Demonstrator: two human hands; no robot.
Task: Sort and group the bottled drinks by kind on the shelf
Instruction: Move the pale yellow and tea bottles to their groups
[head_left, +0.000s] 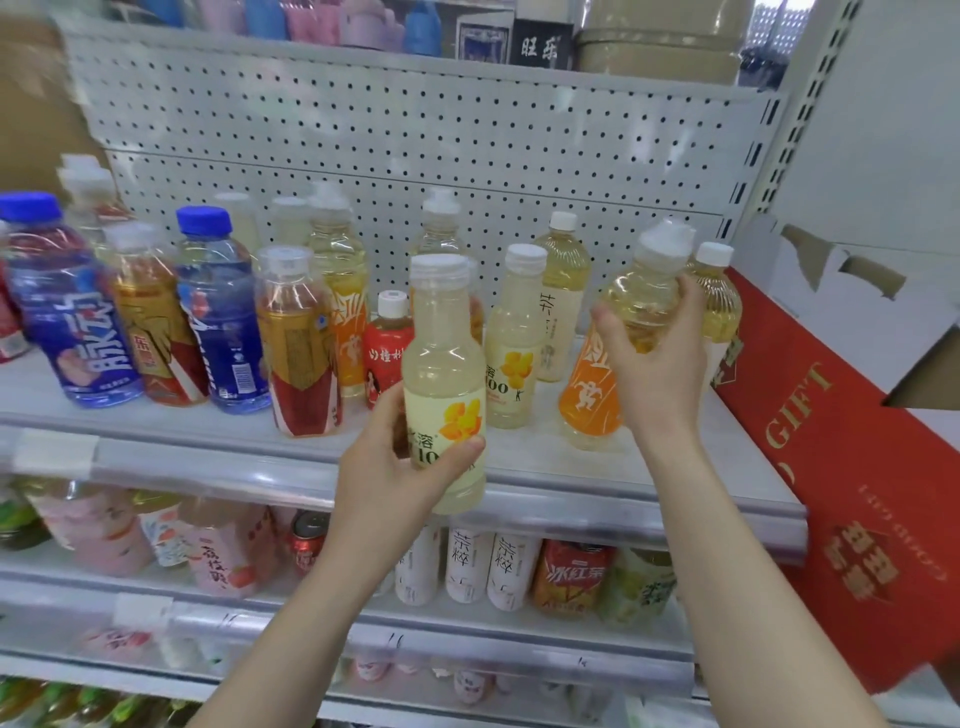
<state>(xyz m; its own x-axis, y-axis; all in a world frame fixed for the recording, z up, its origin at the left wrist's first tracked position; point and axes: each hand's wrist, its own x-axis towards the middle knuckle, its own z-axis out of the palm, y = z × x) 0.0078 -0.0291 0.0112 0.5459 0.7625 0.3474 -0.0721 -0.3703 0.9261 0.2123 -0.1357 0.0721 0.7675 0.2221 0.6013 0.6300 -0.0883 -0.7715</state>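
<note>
Head cam: your left hand (384, 467) is wrapped round the lower half of a pale lemon drink bottle (444, 374), thumb across the label w/ the yellow flower print. The bottle is upright, out in front of the shelf (208, 421) edge. It's clear smooth plastic w/ a straight neck, a wide translucent cap and cloudy liquid.

Your right hand (654, 358) grips the ribbed upper body of an orange-label bottle (589, 400), fingers curled behind it. It's tilted, cap leaning right, w/ its base low over the shelf's right end; can't tell if it touches. The liquid is clear yellow and the label a glossy orange.

A matching lemon bottle (511, 358) stands on the shelf just behind the one you hold. Next to it on the left is a short red-label bottle (387, 353). Further left are two amber bottles w/ gold-and-red wraps (298, 343) (150, 322) and two blue-capped blue bottles (221, 322) (78, 322). A white perforated metal back panel (415, 135) sits behind. A red gift carton (831, 441) leans at the right.
</note>
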